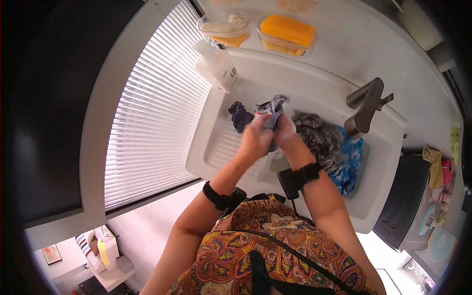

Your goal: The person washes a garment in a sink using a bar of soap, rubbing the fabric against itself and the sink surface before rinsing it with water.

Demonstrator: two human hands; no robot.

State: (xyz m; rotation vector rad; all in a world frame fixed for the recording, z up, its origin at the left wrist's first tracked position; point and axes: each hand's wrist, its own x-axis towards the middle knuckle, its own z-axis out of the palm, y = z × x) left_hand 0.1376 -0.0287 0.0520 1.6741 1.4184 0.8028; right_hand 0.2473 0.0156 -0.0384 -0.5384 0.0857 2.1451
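Over the ribbed washboard side of a white laundry sink, my left hand and my right hand are close together, both gripping a wet, sudsy grey-blue cloth. Foam coats my fingers, which are blurred. A crumpled dark navy cloth lies just left of my hands. Right of them, in the basin, are a heap of dark grey fabric and a bright blue patterned fabric.
A dark metal faucet overhangs the basin's right part. A white pump bottle stands at the sink's back left corner. Behind are clear holders with an orange sponge and a pale soap bar. A ribbed panel borders the left.
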